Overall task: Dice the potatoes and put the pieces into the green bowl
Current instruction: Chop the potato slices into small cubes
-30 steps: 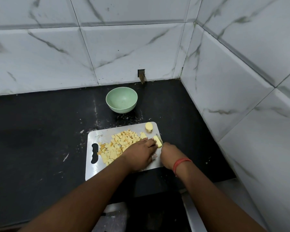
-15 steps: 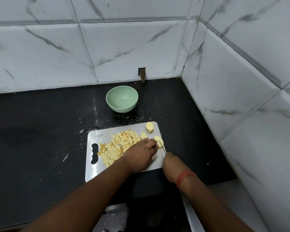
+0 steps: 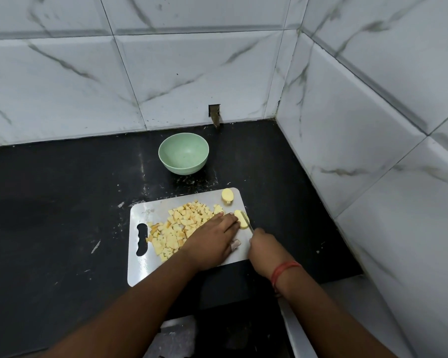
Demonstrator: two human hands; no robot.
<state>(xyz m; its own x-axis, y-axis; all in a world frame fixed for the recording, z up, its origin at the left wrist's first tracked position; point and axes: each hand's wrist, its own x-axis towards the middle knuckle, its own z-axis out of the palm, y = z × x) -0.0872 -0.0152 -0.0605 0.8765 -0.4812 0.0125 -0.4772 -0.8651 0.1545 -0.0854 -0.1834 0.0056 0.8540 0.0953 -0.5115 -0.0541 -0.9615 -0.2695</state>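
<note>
A steel cutting board (image 3: 145,213) lies on the black counter. A heap of diced potato (image 3: 181,226) covers its middle. My left hand (image 3: 212,239) lies over the heap's right side, its fingertips holding a potato piece (image 3: 242,219) at the board's right edge. My right hand (image 3: 264,246) grips a knife (image 3: 247,223) whose blade lies across that piece. Another potato chunk (image 3: 227,195) sits at the board's far right corner. The green bowl (image 3: 183,153) stands behind the board with nothing in it.
White marble-look tiled walls close the counter at the back and on the right (image 3: 373,151). A small notch (image 3: 214,115) sits in the back wall behind the bowl. The black counter (image 3: 62,202) stretches to the left of the board.
My right hand has drawn back toward me and slightly right, pulling the knife through the potato piece. My left hand has stayed in place on the piece.
</note>
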